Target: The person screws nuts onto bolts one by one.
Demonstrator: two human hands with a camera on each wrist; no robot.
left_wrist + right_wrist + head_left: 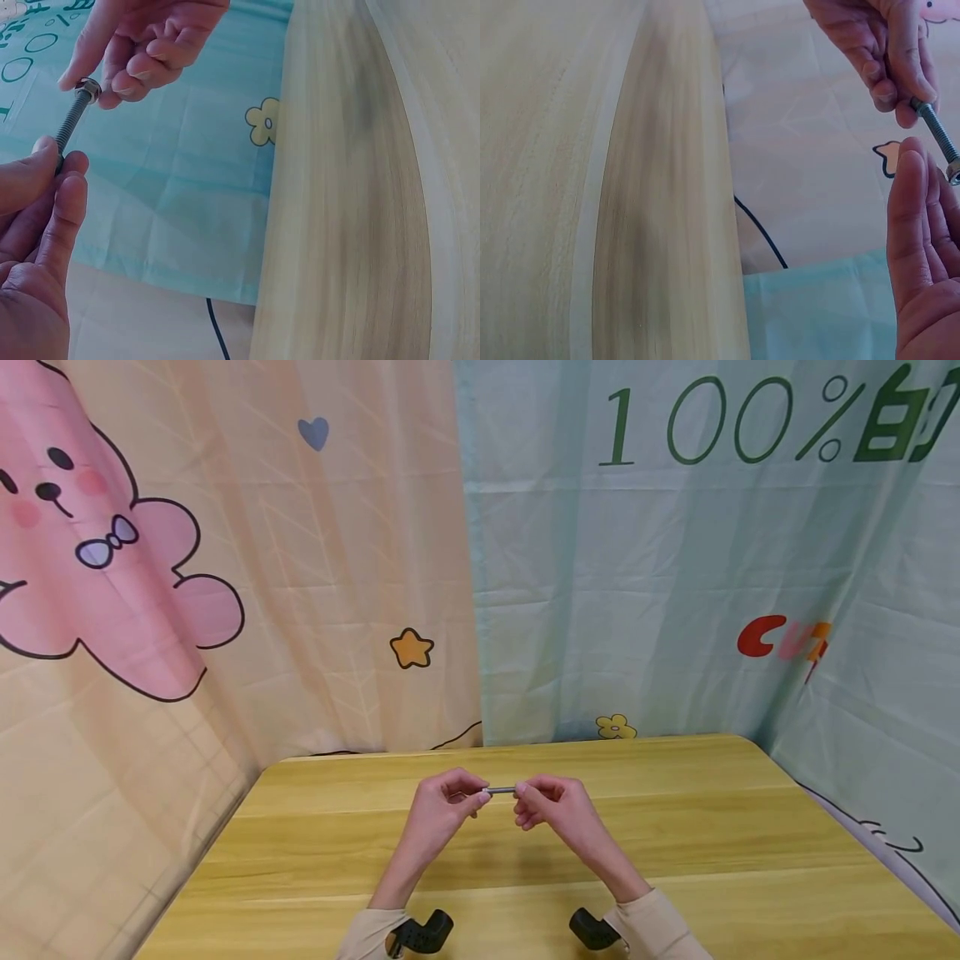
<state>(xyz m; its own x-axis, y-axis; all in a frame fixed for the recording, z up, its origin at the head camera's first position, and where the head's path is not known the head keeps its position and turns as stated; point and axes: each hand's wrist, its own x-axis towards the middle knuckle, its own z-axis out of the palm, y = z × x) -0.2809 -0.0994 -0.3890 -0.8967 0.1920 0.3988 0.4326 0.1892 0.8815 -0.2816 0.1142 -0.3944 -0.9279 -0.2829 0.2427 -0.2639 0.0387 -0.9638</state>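
Observation:
A threaded metal bolt (73,121) is held level between both hands above the table, as the head view shows. My left hand (444,806) pinches one end of the bolt between thumb and fingertips, covering most of that end. On the opposite end sits a shiny hex nut (88,90), and the thumb and a finger of my right hand (561,810) pinch it from either side. In the right wrist view the nut (953,172) shows at the right edge, beside the right fingers; the thumb there is out of frame.
A wood-grain table (300,860) lies under the hands. Printed curtains (360,568) hang behind it and at both sides. Black wrist devices (426,932) are strapped at both sleeves. Beyond the table edge a dark cord-like line (761,231) runs over the cloth.

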